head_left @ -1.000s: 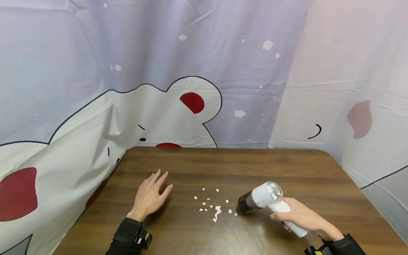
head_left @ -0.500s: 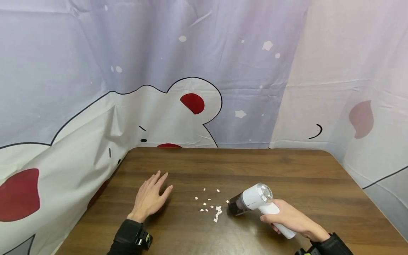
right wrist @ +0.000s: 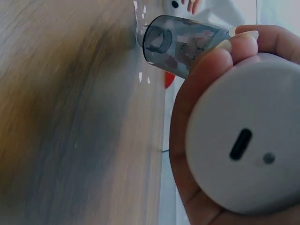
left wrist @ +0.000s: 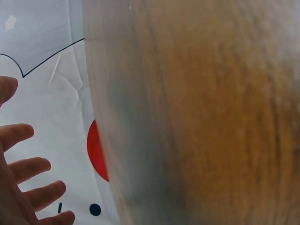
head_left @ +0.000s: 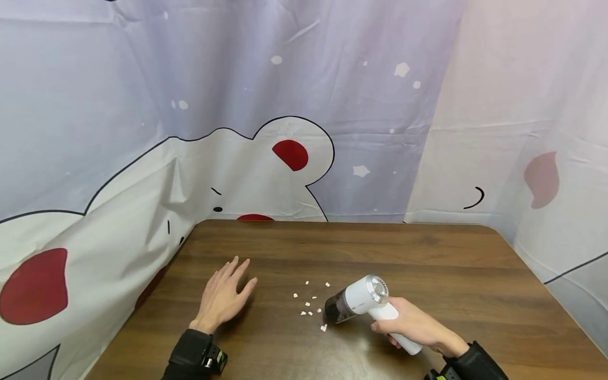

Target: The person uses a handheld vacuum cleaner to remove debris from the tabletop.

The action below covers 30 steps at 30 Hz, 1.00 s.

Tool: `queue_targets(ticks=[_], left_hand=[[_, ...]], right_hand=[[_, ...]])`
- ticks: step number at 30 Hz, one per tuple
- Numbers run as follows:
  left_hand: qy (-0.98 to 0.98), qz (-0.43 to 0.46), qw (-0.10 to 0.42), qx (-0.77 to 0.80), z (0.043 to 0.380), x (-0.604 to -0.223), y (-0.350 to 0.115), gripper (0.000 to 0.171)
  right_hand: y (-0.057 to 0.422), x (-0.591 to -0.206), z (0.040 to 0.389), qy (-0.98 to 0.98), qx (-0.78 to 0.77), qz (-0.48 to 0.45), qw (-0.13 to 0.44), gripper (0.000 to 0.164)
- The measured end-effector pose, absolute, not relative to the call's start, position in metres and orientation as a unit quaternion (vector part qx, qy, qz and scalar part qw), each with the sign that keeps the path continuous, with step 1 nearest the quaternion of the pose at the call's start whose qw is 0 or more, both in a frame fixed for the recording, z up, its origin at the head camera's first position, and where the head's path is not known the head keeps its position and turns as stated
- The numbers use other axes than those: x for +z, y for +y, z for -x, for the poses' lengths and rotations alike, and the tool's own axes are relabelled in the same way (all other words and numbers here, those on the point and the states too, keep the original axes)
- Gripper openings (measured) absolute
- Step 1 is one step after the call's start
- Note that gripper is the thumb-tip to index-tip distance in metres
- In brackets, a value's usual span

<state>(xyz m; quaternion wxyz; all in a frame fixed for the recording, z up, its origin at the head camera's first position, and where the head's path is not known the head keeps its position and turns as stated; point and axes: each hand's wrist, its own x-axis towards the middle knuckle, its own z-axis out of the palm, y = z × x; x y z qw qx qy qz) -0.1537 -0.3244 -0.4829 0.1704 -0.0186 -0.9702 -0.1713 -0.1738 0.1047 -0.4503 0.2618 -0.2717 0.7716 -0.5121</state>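
Observation:
My right hand [head_left: 418,323] grips the handle of a white handheld vacuum cleaner [head_left: 364,295], fingers curled round it. Its dark see-through nozzle end [head_left: 338,307] points left and down, close over the table, right at the edge of a scatter of small white paper bits [head_left: 307,304]. In the right wrist view, pale bits show inside the clear dust cup [right wrist: 187,46], and the handle's round white base [right wrist: 248,136] faces the camera. To the left of the bits, my left hand [head_left: 221,295] is held palm down with fingers spread, holding nothing; the left wrist view shows its fingers [left wrist: 35,168] apart.
The brown wooden table [head_left: 427,253] has rounded far corners. Behind it and along both sides hangs a printed cloth [head_left: 370,105] with white cartoon shapes and red patches. Black bands with small devices [head_left: 214,359] sit on both wrists.
My right hand has moved the vacuum cleaner leftward into the paper bits. Several bits on the right side of the scatter are gone from the table. The left hand stays nearly still.

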Motion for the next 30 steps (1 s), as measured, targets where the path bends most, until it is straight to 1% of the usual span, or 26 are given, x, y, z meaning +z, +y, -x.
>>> queue_targets(ticks=[13, 23, 30], left_hand=[[-0.971, 0.015, 0.171, -0.168, 0.152, -0.483, -0.326, 0.062], [-0.971, 0.012, 0.170, -0.166, 0.153, -0.484, -0.328, 0.062], [-0.971, 0.012, 0.165, -0.171, 0.154, -0.486, -0.329, 0.062]], right_hand=[[0.085, -0.454, 0.173, 0.757, -0.522, 0.286, 0.268, 0.021], [0.072, -0.455, 0.169, 0.750, -0.537, 0.271, 0.277, 0.025], [0.056, -0.457, 0.168, 0.770, -0.527, 0.259, 0.251, 0.024]])
